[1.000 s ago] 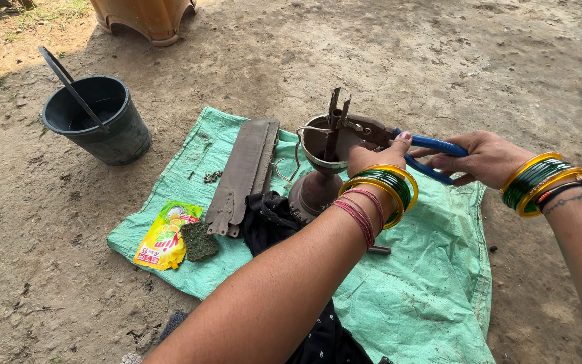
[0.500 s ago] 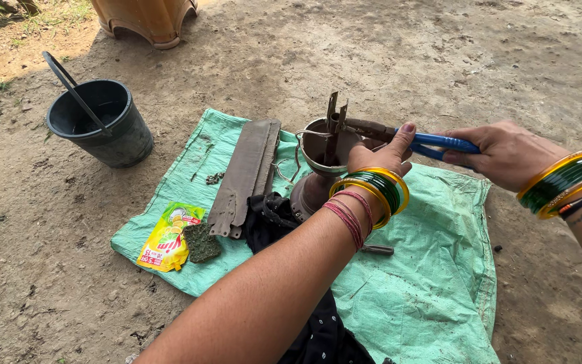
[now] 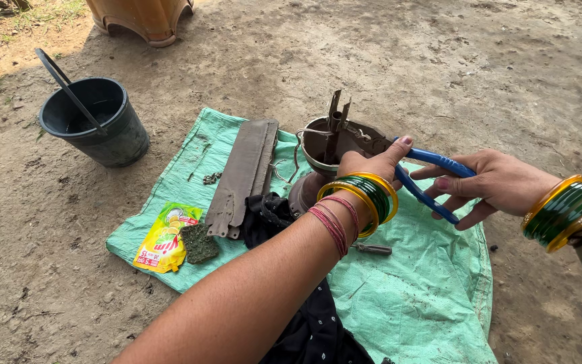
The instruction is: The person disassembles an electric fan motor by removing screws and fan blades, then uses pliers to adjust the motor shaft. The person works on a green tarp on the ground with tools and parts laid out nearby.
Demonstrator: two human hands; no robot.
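Note:
My left hand (image 3: 370,164) rests on the rim of a brown metal fan motor housing (image 3: 319,149) that stands on a green woven sack (image 3: 432,290). The fingers curl over the housing's near edge. My right hand (image 3: 493,182) grips the blue handles of a pair of pliers (image 3: 432,180), whose jaws point into the housing and are hidden behind my left hand. A metal shaft (image 3: 335,121) sticks up from the housing. Both wrists carry green and yellow bangles.
Flat brown fan blades (image 3: 242,172) lie on the sack to the left, beside a black cloth (image 3: 267,214), a yellow sachet (image 3: 165,236) and a green scrub pad (image 3: 200,243). A black bucket (image 3: 95,125) stands on bare earth at left. An orange stool base (image 3: 144,17) sits behind.
My right hand with the pliers has dropped a little and drawn closer to the housing. My left hand stays on the rim.

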